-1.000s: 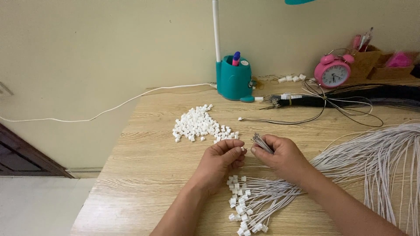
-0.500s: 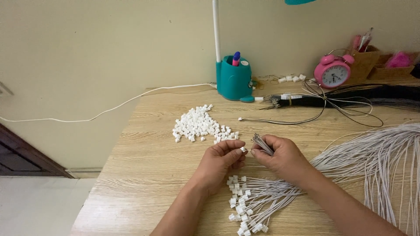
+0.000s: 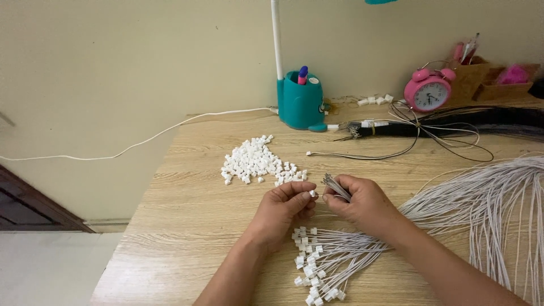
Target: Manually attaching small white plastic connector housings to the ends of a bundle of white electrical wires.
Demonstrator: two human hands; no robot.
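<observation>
White plastic connector (image 3: 312, 194) pinched in left hand (image 3: 281, 212) fingertips, frame centre. Right hand (image 3: 362, 203) beside it, fingers closed around bundle of wire ends (image 3: 335, 186). Finished wires with connectors (image 3: 317, 262) fanned below hands, lower centre. Loose connector pile (image 3: 255, 162) on wooden table (image 3: 187, 226), above hands. Teal pen holder (image 3: 299, 103) at upper centre.

White connectors (image 3: 256, 162), teal holder (image 3: 300, 103), pink clock (image 3: 428, 90).
</observation>
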